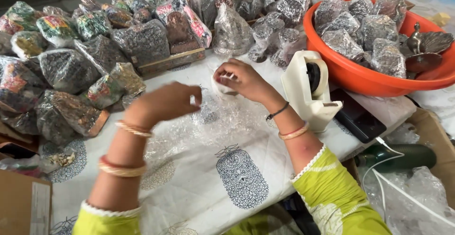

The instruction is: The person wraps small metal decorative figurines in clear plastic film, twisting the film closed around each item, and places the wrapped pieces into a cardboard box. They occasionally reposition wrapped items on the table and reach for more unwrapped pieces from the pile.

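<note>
Orange basin [365,81] of wrapped pieces sits far right, a white tape dispenser [308,90] just beside the right hand [244,79], whose grip clasps a small white object [222,85] at mid-tabletop [199,183]. Left hand [166,103], wrist bent, pinches clear bubble wrap [208,116].

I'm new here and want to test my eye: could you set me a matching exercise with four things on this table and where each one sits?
Things:
1. tape dispenser
2. orange tub
3. bubble wrap sheet
4. cardboard box

Places:
A. bottom left corner
B. flat on the cloth under the two hands
C. far right, full of wrapped bundles
D. just right of the right hand

Pairs: 1-D, 2-C, 3-B, 4-A
</note>
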